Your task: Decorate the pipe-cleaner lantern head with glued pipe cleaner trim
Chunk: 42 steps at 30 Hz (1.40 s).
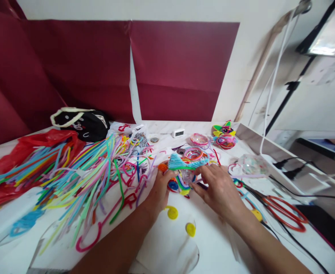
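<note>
Between my two hands is a colourful pipe-cleaner craft (pixel 181 163), with a light blue band across its top and rainbow and yellow parts below. My left hand (pixel 160 188) grips its left side, thumb on the front, beside an orange coil (pixel 163 167). On the right, my right hand (pixel 217 186) pinches the craft's edge with thumb and fingers; the exact spot is partly hidden. Two yellow pipe-cleaner coils, one (pixel 172 212) with a tail and another (pixel 190 229), lie on the table below the hands.
Loose pipe cleaners (pixel 96 171) spread across the left, some in a red plastic bag (pixel 51 139). Orange-handled scissors (pixel 284 211) and black cables (pixel 295 190) lie at right. At the back are a black bag (pixel 90 127), a small digital clock (pixel 178 133) and another pipe-cleaner craft (pixel 224 137).
</note>
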Tool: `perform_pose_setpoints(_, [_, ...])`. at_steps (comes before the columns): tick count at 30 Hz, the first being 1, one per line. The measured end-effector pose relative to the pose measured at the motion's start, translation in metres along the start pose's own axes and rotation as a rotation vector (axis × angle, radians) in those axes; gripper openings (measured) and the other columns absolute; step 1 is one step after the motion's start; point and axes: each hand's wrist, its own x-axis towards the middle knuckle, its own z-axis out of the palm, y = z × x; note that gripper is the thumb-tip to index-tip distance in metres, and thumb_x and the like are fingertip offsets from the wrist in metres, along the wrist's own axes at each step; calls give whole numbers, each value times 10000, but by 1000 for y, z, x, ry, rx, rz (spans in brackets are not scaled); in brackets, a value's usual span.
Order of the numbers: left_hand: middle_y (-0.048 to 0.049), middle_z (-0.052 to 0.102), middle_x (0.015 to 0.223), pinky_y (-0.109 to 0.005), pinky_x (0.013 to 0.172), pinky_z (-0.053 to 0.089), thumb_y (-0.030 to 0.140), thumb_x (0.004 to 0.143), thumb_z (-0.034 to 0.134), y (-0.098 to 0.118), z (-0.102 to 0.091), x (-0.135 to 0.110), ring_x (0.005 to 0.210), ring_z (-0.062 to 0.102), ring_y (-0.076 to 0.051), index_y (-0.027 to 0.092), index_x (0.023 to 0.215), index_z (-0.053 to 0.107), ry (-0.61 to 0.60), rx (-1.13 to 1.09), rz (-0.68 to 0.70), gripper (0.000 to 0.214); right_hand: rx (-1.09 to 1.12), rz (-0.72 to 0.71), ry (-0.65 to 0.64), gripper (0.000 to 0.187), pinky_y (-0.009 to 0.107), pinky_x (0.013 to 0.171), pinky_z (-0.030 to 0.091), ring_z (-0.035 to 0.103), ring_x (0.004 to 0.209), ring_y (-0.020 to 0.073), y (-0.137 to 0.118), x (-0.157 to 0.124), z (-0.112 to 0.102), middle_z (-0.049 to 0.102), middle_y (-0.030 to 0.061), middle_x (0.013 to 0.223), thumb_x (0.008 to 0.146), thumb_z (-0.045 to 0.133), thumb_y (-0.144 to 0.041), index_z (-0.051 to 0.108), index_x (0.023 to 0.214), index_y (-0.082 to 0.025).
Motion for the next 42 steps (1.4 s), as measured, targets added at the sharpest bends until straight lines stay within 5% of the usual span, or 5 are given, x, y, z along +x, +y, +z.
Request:
perform_pose_setpoints(23, [-8,724,861,-345,810,548,243,583,796,3,-1,-1,908,703,-243,195,1042,605,-35,-8,-56,500,74,33,23,126,339,714,363,587,720,213,8,1,-1,662,43,805,931,628,-312,614,924,-187])
perform_pose_setpoints(35, [-21,705,1052,-362,937,527,194,601,814,3,1,-3,1037,677,-230,230,1153,522,-68,47,-21,625,94,74,20,200,346,706,409,608,705,227,11,1,2,648,38,774,879,706,-350,633,931,-171])
perform_pose_setpoints(42, [-1,693,987,-307,829,540,174,560,856,-3,-3,0,905,676,-188,233,1138,503,-75,150,22,679,97,63,44,191,337,699,411,608,699,219,11,2,1,653,33,775,863,730,-326,628,920,-175])
